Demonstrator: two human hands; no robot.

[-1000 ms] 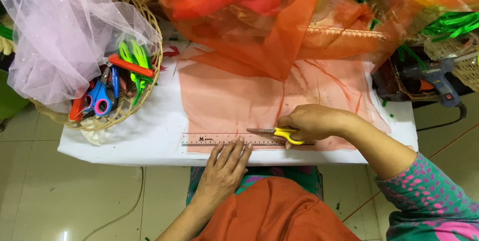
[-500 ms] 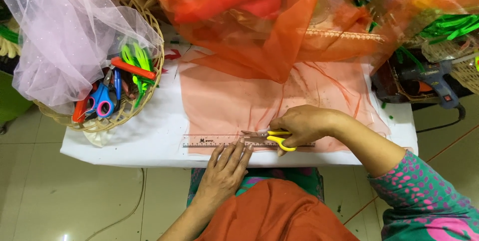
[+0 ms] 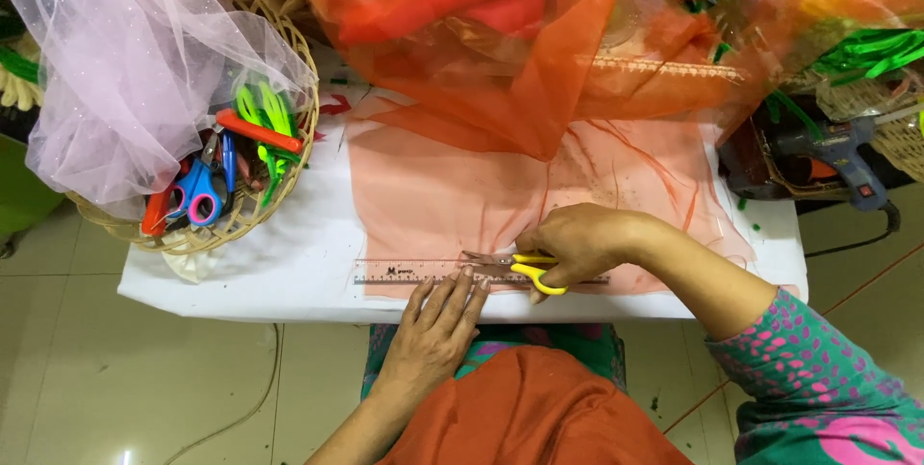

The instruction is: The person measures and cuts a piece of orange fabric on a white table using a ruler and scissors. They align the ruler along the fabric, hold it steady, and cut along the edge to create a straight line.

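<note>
My right hand [image 3: 587, 242] grips small yellow-handled scissors [image 3: 515, 266], blades pointing left along the near edge of a sheer orange fabric [image 3: 452, 186] spread on a white table [image 3: 260, 263]. A clear ruler [image 3: 404, 273] lies along that fabric edge. My left hand [image 3: 438, 322] rests flat with its fingertips pressing on the ruler, just left of the scissors' tips. More orange fabric is bunched up at the back of the table.
A wicker basket [image 3: 289, 167] at the left holds coloured scissors and tools, half covered by pale pink tulle [image 3: 125, 70]. A blue glue gun [image 3: 837, 157] lies at the right. Green and yellow craft pieces sit at the far right. Tiled floor lies below.
The scissors have crept a little to the left along the ruler. My left hand stays pressed on the ruler.
</note>
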